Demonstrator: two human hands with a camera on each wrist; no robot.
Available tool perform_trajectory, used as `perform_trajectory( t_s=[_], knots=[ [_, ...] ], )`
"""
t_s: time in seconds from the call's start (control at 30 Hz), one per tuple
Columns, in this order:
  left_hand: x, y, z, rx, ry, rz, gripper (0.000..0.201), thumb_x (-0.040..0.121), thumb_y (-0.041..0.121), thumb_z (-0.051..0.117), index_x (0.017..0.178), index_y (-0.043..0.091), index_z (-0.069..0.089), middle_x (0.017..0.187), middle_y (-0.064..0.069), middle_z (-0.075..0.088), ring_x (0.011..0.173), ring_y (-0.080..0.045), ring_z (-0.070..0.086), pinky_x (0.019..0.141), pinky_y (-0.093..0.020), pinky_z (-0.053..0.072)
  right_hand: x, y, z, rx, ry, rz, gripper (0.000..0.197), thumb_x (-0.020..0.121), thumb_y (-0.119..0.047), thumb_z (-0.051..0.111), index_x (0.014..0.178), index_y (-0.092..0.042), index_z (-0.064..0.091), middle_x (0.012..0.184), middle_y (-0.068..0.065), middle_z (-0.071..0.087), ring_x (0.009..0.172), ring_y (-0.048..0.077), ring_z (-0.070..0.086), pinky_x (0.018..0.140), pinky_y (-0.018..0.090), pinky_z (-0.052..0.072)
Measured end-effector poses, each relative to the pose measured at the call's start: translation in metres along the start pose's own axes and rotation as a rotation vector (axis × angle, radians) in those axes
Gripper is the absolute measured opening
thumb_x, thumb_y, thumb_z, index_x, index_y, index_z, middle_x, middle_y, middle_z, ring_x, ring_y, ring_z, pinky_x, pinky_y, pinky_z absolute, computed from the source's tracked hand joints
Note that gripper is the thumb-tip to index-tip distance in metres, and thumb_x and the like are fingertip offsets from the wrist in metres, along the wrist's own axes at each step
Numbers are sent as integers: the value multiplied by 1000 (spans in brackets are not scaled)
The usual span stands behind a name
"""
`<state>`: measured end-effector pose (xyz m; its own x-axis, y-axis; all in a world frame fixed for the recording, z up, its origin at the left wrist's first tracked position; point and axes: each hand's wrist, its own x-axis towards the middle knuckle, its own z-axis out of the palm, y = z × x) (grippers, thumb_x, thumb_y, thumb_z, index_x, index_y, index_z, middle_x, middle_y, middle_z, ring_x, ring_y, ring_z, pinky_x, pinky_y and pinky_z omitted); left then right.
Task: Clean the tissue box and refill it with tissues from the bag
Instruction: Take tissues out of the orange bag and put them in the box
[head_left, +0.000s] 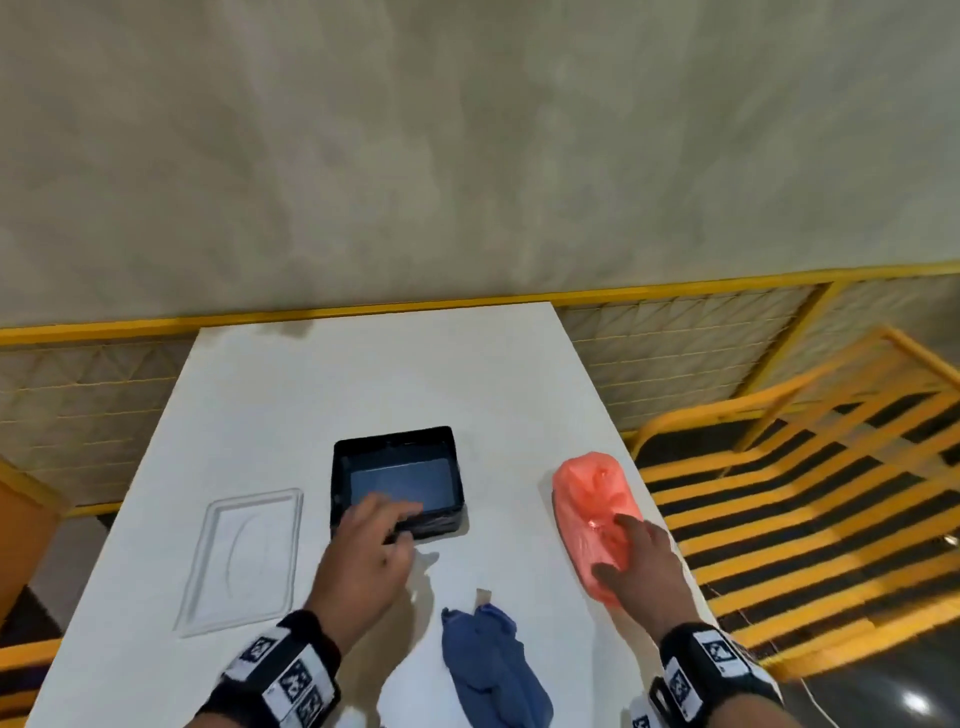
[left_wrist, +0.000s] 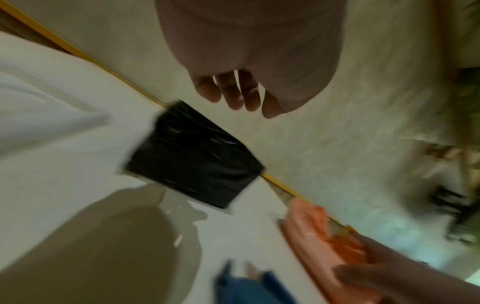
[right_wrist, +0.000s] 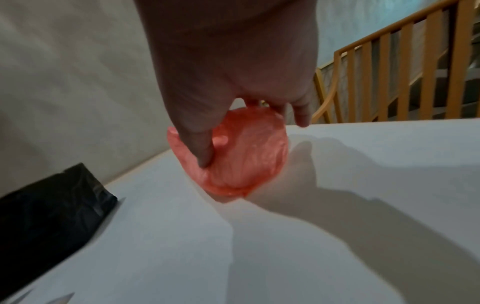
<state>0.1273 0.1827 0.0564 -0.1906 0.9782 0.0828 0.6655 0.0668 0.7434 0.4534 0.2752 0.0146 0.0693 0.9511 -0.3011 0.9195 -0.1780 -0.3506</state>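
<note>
Two hands work on the white table (head_left: 395, 374). Landmark: the black tissue box (head_left: 397, 480), open-topped, at mid-table. Left hand (head_left: 363, 561) is at the box's near edge, fingers (head_left: 395, 512) loosely extended over the rim; contact cannot be confirmed, nothing gripped. Right of the box, well apart, lies the orange bag (head_left: 592, 514); the right hand (head_left: 641, 571) rests on its near end, thumb and fingers spread around it. Left of the box lies the clear lid (head_left: 244, 556). Nearer than the box lies a blue cloth (head_left: 491, 670).
</note>
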Motion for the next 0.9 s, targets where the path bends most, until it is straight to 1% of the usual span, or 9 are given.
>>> perform_trajectory(
  t_s=[0.1,0.2,0.3,0.4,0.53,0.6,0.7,0.77,0.9],
  knots=[
    [15,49,46,-180,-150,3,34,90,14,65,114,37,60,106,10,58,92,-5,57,83,-19,49,0,8,5,156,68,52,56,73,-29,66,125,-34,48,116,1,50,93,24,60,79,43,57],
    [29,83,86,-296,-401,-227,48,88,32,71,130,33,47,115,0,56,96,-16,63,77,-20,49,2,19,8,384,71,119,43,68,-20,61,107,-36,51,103,1,58,76,19,64,67,43,60],
    [39,94,117,-299,-609,-383,89,75,54,67,149,23,27,137,-5,52,125,-19,55,94,-30,46,-19,18,-8,644,59,142,37,69,-11,60,96,-34,51,96,7,63,73,25,65,63,47,59],
    [42,104,134,-408,-710,-468,101,82,50,72,157,19,10,157,-10,38,139,-21,45,106,-37,44,-43,8,-28,931,22,137,37,80,0,62,103,-28,54,103,4,62,85,29,67,70,52,58],
    [44,118,139,-656,-703,-463,78,77,47,74,145,29,41,129,-3,68,114,-25,68,98,-52,55,-58,2,-45,1122,-80,43,40,84,-6,68,110,-34,54,119,-1,59,99,28,67,78,51,60],
    [46,128,136,-708,-685,-410,67,77,41,72,139,30,51,124,-1,72,115,-25,68,102,-54,52,-59,-2,-51,1054,-63,-22,37,85,-21,72,113,-37,54,123,-4,57,103,17,63,82,42,59],
    [48,143,132,-729,-643,-347,47,83,23,64,129,27,60,119,-4,74,113,-25,69,101,-54,52,-55,-2,-59,760,221,-119,33,86,-38,71,117,-37,57,120,-12,49,109,3,50,92,30,49],
    [48,148,130,-715,-640,-315,39,89,10,56,123,30,61,115,-2,75,110,-22,71,97,-51,55,-51,-3,-61,583,383,-195,30,88,-34,69,117,-33,61,116,-14,49,109,6,47,92,29,45],
    [45,152,124,-643,-631,-267,45,92,2,52,119,37,59,111,3,75,106,-15,71,91,-46,59,-44,-7,-59,256,423,-287,31,87,-26,62,118,-31,65,114,-12,53,106,11,50,90,35,49]
  ],
)
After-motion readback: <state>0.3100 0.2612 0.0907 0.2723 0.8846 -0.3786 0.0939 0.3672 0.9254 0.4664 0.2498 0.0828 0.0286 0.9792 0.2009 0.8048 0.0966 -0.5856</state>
